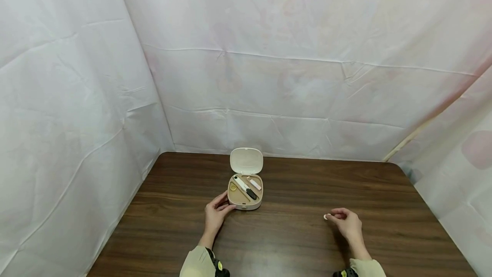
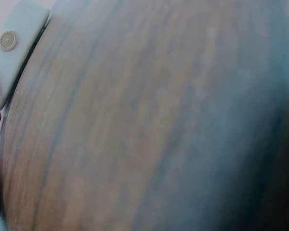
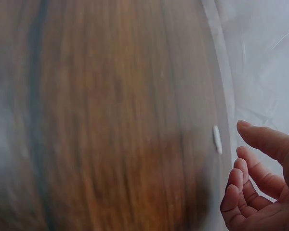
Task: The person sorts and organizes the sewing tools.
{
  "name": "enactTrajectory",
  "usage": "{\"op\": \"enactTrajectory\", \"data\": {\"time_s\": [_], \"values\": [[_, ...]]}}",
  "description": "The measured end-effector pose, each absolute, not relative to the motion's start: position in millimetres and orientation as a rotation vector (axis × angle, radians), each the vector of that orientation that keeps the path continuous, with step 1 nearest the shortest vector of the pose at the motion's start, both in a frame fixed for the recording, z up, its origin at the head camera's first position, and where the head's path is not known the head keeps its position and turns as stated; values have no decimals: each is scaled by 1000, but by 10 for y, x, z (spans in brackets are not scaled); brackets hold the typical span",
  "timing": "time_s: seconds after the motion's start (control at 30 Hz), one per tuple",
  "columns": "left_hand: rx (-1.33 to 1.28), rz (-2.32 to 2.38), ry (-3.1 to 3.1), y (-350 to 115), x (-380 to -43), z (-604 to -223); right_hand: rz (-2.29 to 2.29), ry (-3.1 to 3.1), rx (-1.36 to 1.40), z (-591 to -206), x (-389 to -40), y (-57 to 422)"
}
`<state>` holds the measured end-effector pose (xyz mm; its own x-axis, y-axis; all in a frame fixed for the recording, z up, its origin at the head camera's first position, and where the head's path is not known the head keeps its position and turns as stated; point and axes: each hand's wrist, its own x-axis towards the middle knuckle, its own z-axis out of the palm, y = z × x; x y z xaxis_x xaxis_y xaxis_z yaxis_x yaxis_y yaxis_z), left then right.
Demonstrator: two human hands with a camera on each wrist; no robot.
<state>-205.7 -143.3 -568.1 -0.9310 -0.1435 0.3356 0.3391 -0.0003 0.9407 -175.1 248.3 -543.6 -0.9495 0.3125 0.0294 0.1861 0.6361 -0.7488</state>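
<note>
A white case [image 1: 245,207] with a beige divided inside sits on the table, its lid [image 1: 246,160] raised at the back. Inside lie a gold ring [image 1: 233,187], a long white stick with a black end [image 1: 251,193] and a small pale pink-and-white tube [image 1: 254,184]. My left hand [image 1: 216,213] holds the case at its front left corner, thumb along the front. The left wrist view shows a round gold-rimmed button [image 2: 7,41] on the case front. Over on the right, my right hand [image 1: 347,223] hovers by a small flat white piece [image 3: 217,139], thumb and fingertips apart from each other.
The brown wood table [image 1: 288,234] has rounded far corners. White sheets [image 1: 269,76] hang behind it and along both sides, close to its edges. The case's raised lid stands near the back edge.
</note>
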Motion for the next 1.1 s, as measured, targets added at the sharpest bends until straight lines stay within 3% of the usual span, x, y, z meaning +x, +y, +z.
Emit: {"op": "enactTrajectory", "data": {"time_s": [1.1], "values": [[-185,-1999,-1949,-1429,-2053,-5671,1090,-2869,-311,-5512,-1867,2562]]}}
